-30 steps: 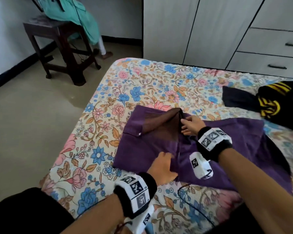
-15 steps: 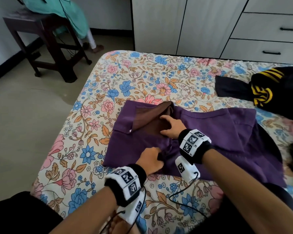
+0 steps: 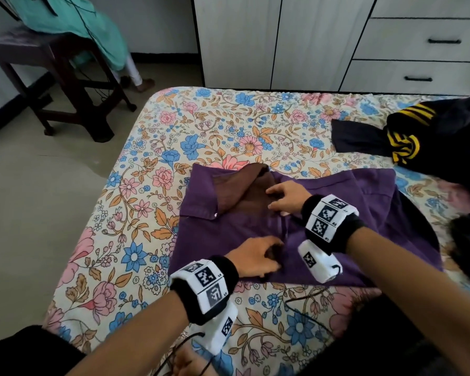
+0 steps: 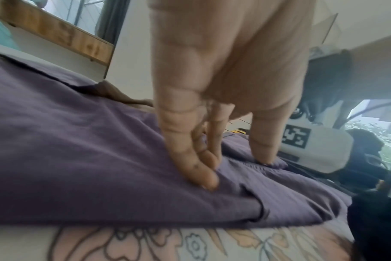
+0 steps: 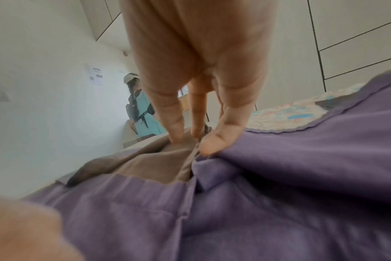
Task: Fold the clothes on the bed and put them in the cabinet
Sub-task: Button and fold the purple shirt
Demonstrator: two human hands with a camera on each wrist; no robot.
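Purple shirt: lay spread on the floral bed, nearer the person's edge, with its brown inner lining turned out at the collar end.
Left hand: reached in from the lower left, palm down, over the shirt's lower front by the button strip.
Left hand pose: in the left wrist view the fingers ran fairly straight down onto the purple cloth, tips pressing it, with the thumb set down apart to the right; in the head view the fingertips looked tucked at the strip.
Left hand grip: fingers laid and pressing on the cloth, not curled round it as far as the wrist view showed.
Right hand: came across from the right, wrist raised, fingers pointing left onto the collar opening.
Right hand pose: in the right wrist view two fingertips rested on the brown lining while the thumb met the purple edge beside them.
Right hand grip: thumb and fingers appeared to pinch the shirt's edge at the opening.
Black and yellow garment: lay bunched at the bed's far right, apart from the shirt.
Cabinet: stood beyond the bed, doors and drawers closed.
Dark wooden chair: stood on the floor at far left with a teal cloth draped over it.
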